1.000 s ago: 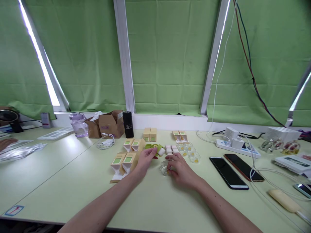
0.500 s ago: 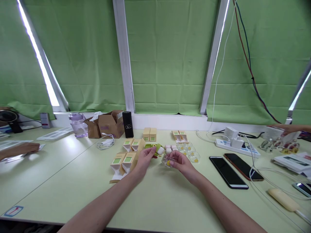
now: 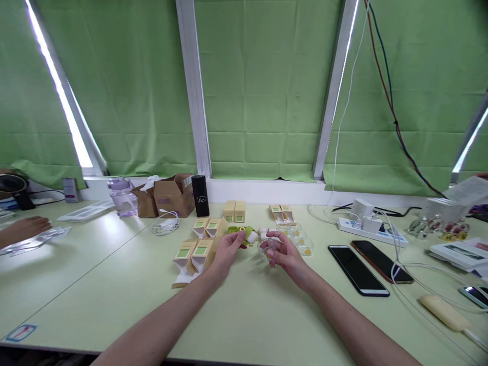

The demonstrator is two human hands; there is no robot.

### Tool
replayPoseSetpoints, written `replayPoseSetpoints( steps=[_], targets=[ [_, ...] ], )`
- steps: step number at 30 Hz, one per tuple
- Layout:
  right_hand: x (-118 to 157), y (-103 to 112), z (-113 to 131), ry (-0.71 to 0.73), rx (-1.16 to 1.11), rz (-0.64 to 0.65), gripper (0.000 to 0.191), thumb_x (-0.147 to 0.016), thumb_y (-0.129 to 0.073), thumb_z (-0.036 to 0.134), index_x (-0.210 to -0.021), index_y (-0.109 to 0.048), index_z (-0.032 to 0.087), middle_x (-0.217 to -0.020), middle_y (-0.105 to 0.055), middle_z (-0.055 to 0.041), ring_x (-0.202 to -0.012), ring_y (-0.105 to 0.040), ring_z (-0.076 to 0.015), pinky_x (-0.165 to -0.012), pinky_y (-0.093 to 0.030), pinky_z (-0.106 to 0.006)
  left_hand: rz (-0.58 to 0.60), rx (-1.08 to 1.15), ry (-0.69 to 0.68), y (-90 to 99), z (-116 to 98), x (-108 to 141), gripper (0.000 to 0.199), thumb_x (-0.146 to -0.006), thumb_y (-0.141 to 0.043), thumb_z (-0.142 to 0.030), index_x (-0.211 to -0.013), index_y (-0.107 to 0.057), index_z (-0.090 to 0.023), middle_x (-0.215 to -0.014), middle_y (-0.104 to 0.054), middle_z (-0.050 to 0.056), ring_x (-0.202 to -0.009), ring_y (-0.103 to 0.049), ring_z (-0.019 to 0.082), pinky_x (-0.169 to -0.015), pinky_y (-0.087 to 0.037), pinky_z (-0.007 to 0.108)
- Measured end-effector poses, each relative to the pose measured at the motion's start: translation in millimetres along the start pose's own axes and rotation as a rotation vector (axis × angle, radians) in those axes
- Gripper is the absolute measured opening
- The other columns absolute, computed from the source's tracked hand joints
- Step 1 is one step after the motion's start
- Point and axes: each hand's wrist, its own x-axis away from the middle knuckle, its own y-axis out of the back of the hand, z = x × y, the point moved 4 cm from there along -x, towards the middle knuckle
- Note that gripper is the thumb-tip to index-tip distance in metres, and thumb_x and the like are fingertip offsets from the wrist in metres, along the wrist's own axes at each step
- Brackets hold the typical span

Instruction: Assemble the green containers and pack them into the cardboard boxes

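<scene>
Farther from me than a second ago, and tilted, the clear cup point(image 3: 264, 250) has shifted with my right hand point(image 3: 288, 256), whose fingers pinch its right side. My left hand point(image 3: 227, 250) grips a small green-and-white piece point(image 3: 250, 235) just left of it. A light, steady pinch should suit the cup best. Both forearms point(image 3: 168, 317) slant inward over the worktop point(image 3: 244, 315).

evenly bright | white glare at blind gaps point(image 3: 56, 84) | soft shadows on table point(image 3: 244, 320) | upper-right corner dark | edges stretched
</scene>
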Motion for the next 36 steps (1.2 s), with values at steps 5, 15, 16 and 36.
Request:
replayPoseSetpoints(
  steps=[5, 15, 16, 36],
  targets=[
    [-6, 0, -8, 0.022, 0.124, -0.037, 0.062, -0.069, -0.089, 0.050, -0.114, -0.052, 0.028, -0.099, -0.072, -0.0037, -0.081, -0.063, -0.0187, -0.052, -0.045, -0.023, -0.008, -0.049, -0.034, -1.2, -3, 1, 0.052, -0.079, -0.072, -0.069, -0.079, -0.079, -0.017, -0.077, -0.073, 0.006, -0.074, -0.061, 0.020, -0.072, -0.047, 0.030],
    [-7, -3, -11, -0.028, 0.159, -0.099, 0.069, -0.064, -0.091, 0.046, -0.116, -0.050, 0.027, -0.088, -0.069, 0.0018, -0.066, -0.065, -0.0155, -0.043, -0.047, -0.021, 0.051, -0.109, -0.072, -6.0, -4, 1, 0.053, -0.078, -0.072, -0.070, -0.071, -0.072, -0.018, -0.071, -0.066, 0.004, -0.072, -0.057, 0.018, -0.071, -0.045, 0.029],
    [-7, -3, -11, -0.027, 0.152, -0.100, 0.069, -0.064, -0.091, 0.046, -0.116, -0.050, 0.027, -0.088, -0.069, 0.0021, -0.066, -0.065, -0.0155, -0.043, -0.048, -0.021, 0.056, -0.110, -0.073, -6.5, -5, 1, 0.053, -0.079, -0.072, -0.070, -0.070, -0.071, -0.018, -0.071, -0.066, 0.003, -0.072, -0.057, 0.018, -0.071, -0.044, 0.029],
    [-7, -4, -8, -0.033, 0.076, -0.102, 0.074, -0.061, -0.093, 0.051, -0.115, -0.050, 0.024, -0.081, -0.071, 0.0034, -0.062, -0.064, -0.0134, -0.048, -0.054, -0.025, 0.146, -0.175, -0.117, -12.0, -7, 7, 0.051, -0.083, -0.069, -0.065, -0.072, -0.066, -0.015, -0.070, -0.061, 0.001, -0.069, -0.054, 0.015, -0.065, -0.041, 0.025]
  ],
)
